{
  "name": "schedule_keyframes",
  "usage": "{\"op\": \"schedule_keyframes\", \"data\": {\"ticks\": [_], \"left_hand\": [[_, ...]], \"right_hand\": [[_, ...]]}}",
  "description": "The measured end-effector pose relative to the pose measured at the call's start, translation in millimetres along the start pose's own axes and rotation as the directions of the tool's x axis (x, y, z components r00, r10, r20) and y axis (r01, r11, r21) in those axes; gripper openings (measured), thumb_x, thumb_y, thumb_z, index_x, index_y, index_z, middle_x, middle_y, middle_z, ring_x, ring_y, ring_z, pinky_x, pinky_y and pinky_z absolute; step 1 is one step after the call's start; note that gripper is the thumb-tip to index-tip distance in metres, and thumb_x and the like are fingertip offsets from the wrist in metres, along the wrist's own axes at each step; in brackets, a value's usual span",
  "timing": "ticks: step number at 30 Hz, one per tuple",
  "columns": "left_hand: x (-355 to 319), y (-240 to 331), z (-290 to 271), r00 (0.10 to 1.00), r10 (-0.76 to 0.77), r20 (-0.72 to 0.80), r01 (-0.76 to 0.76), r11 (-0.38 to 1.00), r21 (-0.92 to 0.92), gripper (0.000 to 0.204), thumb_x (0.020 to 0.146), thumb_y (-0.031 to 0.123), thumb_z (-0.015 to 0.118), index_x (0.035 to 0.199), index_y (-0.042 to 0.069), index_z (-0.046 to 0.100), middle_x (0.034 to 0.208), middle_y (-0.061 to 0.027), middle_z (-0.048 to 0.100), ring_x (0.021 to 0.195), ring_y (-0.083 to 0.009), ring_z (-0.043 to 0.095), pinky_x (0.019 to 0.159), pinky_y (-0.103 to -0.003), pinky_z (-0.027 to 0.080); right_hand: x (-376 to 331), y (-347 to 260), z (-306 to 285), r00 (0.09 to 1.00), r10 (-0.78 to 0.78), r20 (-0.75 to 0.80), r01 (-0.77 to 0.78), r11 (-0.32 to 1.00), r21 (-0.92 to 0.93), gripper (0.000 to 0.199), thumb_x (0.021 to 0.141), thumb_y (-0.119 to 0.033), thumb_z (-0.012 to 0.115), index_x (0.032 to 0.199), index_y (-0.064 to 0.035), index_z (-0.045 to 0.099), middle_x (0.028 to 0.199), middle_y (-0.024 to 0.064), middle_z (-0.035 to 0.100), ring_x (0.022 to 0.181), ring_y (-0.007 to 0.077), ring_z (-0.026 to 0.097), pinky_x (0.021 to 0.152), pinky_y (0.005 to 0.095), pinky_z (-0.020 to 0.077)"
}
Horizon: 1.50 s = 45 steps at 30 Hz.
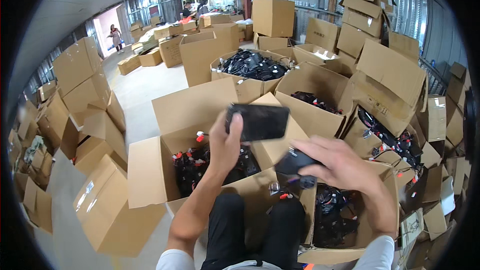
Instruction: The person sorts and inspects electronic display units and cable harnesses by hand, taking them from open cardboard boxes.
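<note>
My left hand grips the left end of a black rectangular block, with the thumb on its face. It is raised over an open carton of black units with red and white connectors. Lower and to the right, my right hand is closed round a rounded black device, blurred by motion. A bundled dark cable hangs below that hand, and a red-and-white connector dangles above my lap. The two black things are apart.
At my right knee stands a carton of black parts. Beyond are a carton of tangled black cables, a half-filled carton and a leaning carton. Stacked boxes line the left. A person stands near the far doorway.
</note>
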State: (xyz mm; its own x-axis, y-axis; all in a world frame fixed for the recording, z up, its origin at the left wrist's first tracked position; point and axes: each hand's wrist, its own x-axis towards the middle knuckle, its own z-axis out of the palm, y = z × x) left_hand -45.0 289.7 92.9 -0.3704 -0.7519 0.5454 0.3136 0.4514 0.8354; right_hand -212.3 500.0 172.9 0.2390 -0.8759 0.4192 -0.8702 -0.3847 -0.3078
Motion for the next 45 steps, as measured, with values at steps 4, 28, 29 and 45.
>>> {"op": "schedule_keyframes", "data": {"ticks": [4,28,29,45], "left_hand": [[-35.6,-9.3,0.3,0.972,-0.091,0.216,0.114,0.989,-0.097,0.034,0.104,0.025,0.050,0.121,-0.004,0.056,0.102,-0.0055,0.064,0.095,-0.0124,0.057,0.086,-0.028,0.047],[17.8,-81.1,-233.2,0.996,-0.034,-0.077,0.054,0.958,0.282,0.027,0.099,0.015,0.062,0.119,-0.004,0.060,0.103,-0.0067,0.067,0.097,-0.0117,0.062,0.084,-0.029,0.050],[-4.5,-106.5,-256.2,0.988,-0.086,-0.130,0.128,0.927,0.354,0.025,0.098,0.014,0.063,0.115,-0.004,0.062,0.101,-0.0089,0.068,0.097,-0.0142,0.064,0.083,-0.031,0.051],[-136.1,-214.2,-307.8,0.992,-0.113,-0.050,0.100,0.498,0.862,0.017,0.081,0.007,0.073,0.096,0.002,0.066,0.099,-0.0139,0.069,0.101,-0.0314,0.065,0.095,-0.043,0.046]], "right_hand": [[49.7,6.8,30.5,0.997,-0.055,-0.059,0.062,0.989,0.132,0.056,0.083,-0.015,0.077,0.133,-0.0001,0.055,0.112,0.0179,0.060,0.098,0.0359,0.061,0.083,0.0424,0.0502],[216.8,58.5,97.2,0.785,0.066,-0.616,0.098,0.969,0.228,0.051,0.087,-0.028,0.079,0.121,0.0041,0.059,0.105,0.0065,0.068,0.096,0.0150,0.065,0.089,0.0270,0.0510],[210.1,64.9,105.1,0.850,0.084,-0.521,0.022,0.981,0.194,0.055,0.085,-0.028,0.081,0.122,0.0054,0.058,0.106,0.0071,0.067,0.097,0.0160,0.065,0.090,0.0279,0.0514],[146.1,205.8,441.9,0.329,0.496,0.803,-0.903,0.415,0.114,0.054,0.079,-0.031,0.084,0.112,0.0060,0.061,0.102,0.0121,0.066,0.094,0.0188,0.063,0.083,0.0319,0.0518]]}}
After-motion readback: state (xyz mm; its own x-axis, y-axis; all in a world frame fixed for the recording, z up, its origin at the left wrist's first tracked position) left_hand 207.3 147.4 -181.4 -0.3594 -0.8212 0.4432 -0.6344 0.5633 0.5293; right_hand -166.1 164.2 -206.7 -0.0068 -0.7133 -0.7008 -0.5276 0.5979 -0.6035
